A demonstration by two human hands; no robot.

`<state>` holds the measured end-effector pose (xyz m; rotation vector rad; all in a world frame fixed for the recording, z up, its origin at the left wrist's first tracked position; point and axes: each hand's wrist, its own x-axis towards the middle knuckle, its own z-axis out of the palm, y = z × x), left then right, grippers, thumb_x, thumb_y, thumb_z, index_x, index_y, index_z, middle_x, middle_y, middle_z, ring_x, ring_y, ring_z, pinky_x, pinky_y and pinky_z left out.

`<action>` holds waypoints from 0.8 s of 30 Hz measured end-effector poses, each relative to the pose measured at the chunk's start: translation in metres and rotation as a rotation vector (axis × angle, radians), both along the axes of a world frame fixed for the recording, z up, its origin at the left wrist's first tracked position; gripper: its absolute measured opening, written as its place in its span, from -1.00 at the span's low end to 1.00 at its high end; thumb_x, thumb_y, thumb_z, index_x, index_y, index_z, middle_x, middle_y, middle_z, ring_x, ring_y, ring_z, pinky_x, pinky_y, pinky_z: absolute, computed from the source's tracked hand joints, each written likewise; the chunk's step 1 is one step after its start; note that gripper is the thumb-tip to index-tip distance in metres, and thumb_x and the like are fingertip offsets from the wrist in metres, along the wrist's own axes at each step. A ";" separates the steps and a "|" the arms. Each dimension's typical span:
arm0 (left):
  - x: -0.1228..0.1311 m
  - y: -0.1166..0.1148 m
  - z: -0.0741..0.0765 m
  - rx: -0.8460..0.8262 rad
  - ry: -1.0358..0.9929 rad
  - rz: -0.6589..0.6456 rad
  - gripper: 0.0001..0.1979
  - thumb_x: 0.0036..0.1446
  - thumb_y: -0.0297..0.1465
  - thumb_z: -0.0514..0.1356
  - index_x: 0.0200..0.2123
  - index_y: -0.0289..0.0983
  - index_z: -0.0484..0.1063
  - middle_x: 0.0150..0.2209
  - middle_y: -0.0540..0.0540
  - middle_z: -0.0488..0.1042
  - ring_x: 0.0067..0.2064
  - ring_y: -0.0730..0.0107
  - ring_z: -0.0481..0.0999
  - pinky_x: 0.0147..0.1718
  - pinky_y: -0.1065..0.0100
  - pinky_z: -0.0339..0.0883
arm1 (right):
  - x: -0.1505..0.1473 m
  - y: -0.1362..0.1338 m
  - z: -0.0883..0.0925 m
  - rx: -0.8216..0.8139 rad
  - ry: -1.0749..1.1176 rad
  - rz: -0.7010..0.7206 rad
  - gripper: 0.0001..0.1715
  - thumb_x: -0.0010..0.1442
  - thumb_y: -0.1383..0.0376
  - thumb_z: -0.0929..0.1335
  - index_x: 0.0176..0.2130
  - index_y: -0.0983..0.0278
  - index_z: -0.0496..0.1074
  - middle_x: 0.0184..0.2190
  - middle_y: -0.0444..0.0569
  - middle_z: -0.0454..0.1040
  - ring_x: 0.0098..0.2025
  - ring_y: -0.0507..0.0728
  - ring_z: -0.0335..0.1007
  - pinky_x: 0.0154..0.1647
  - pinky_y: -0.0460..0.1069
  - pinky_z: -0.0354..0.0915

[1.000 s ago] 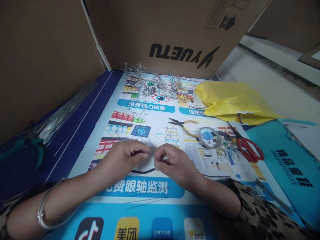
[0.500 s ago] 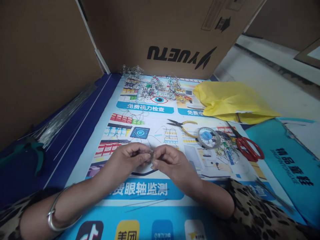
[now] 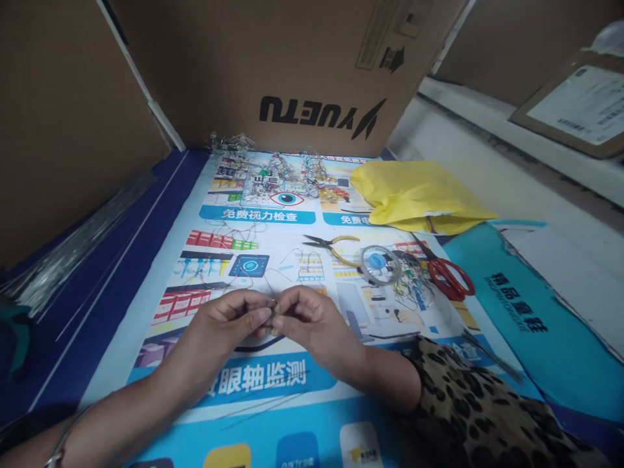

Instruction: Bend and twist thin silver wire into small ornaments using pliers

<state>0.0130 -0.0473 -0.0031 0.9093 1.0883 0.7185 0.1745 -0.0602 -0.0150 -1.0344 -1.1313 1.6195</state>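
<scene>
My left hand [image 3: 225, 324] and my right hand [image 3: 306, 320] meet fingertip to fingertip low over a printed poster [image 3: 273, 383] spread on the table. Both pinch a small piece of thin metal wire [image 3: 273, 305] between thumb and fingers. The fingers of both hands are closed round it. A silver bangle [image 3: 54, 455] sits on my left wrist, and a leopard-print sleeve [image 3: 468, 409] covers my right forearm.
Yellow-handled pliers [image 3: 331, 246], a roll of clear tape [image 3: 381, 264], red scissors [image 3: 446, 273] and a tangle of beaded wire [image 3: 414, 286] lie right of my hands. A yellow bag [image 3: 414, 195], finished wire pieces [image 3: 277, 175], a cardboard box [image 3: 292, 71] and a wire bundle [image 3: 73, 240] surround them.
My two hands have drawn closer together until the fingertips touch over the wire. The view has shifted up and to the right, so everything sits lower and further left.
</scene>
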 end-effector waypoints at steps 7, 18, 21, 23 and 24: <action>-0.002 -0.003 -0.001 0.008 0.011 -0.002 -0.80 -0.03 -0.28 0.29 -0.36 -0.27 0.43 -0.49 0.04 0.43 -0.45 0.54 0.37 -0.42 0.48 0.26 | 0.004 -0.001 -0.001 0.006 -0.021 0.014 -0.81 -0.01 0.28 0.39 -0.41 0.28 0.28 -0.51 -0.21 0.32 -0.48 -0.03 0.31 -0.42 -0.07 0.26; 0.002 -0.005 -0.004 -0.018 0.007 -0.023 -0.81 -0.03 -0.28 0.29 -0.38 -0.26 0.43 -0.47 0.04 0.43 -0.43 0.53 0.39 -0.42 0.48 0.26 | 0.010 -0.009 -0.002 0.004 -0.033 0.023 -0.83 0.02 0.29 0.39 -0.40 0.29 0.30 -0.57 -0.20 0.35 -0.50 -0.04 0.30 -0.45 -0.09 0.25; 0.004 -0.005 -0.003 -0.025 0.005 -0.032 -0.81 -0.02 -0.28 0.29 -0.39 -0.26 0.42 -0.48 0.04 0.42 -0.43 0.52 0.40 -0.42 0.48 0.26 | 0.008 -0.009 -0.002 -0.005 -0.016 0.013 -0.83 0.02 0.29 0.39 -0.41 0.29 0.30 -0.58 -0.21 0.34 -0.50 -0.04 0.30 -0.44 -0.09 0.27; 0.004 -0.005 -0.002 -0.016 -0.001 -0.036 -0.82 -0.01 -0.28 0.28 -0.39 -0.26 0.41 -0.49 0.04 0.42 -0.44 0.52 0.40 -0.43 0.48 0.26 | 0.008 -0.008 -0.002 -0.008 -0.019 0.008 -0.82 0.01 0.28 0.40 -0.41 0.28 0.30 -0.58 -0.22 0.33 -0.52 -0.04 0.30 -0.45 -0.09 0.28; 0.004 -0.005 -0.002 -0.009 -0.007 -0.039 -0.82 -0.01 -0.28 0.28 -0.39 -0.26 0.42 -0.49 0.04 0.41 -0.44 0.53 0.39 -0.43 0.49 0.26 | 0.009 -0.007 -0.002 -0.004 -0.032 0.008 -0.82 0.00 0.27 0.40 -0.41 0.28 0.30 -0.58 -0.23 0.32 -0.52 -0.04 0.29 -0.45 -0.09 0.28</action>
